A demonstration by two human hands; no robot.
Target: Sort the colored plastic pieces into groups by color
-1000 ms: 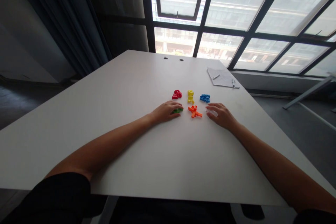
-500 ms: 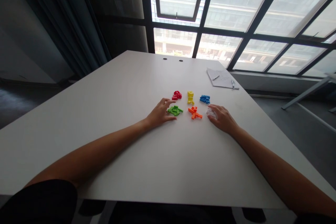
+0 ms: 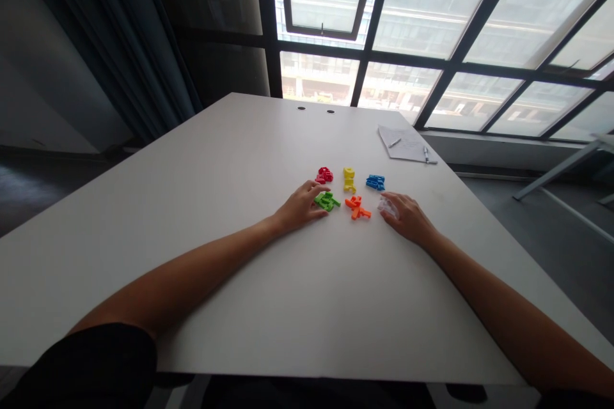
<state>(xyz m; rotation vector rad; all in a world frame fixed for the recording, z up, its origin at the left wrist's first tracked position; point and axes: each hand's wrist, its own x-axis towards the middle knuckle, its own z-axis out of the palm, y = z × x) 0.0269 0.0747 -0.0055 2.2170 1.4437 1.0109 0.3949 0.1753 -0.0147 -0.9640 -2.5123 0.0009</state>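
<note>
We have a green plastic piece (image 3: 327, 201) lying flat on the table, just beside our left hand (image 3: 300, 208). A crumpled clear piece (image 3: 387, 207) sits partly under our right hand (image 3: 407, 217).

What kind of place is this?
It looks like an office or meeting room. There's a long white table with cable holes, a sheet of paper with pens on it, and huge windows looking out at another building.
</note>
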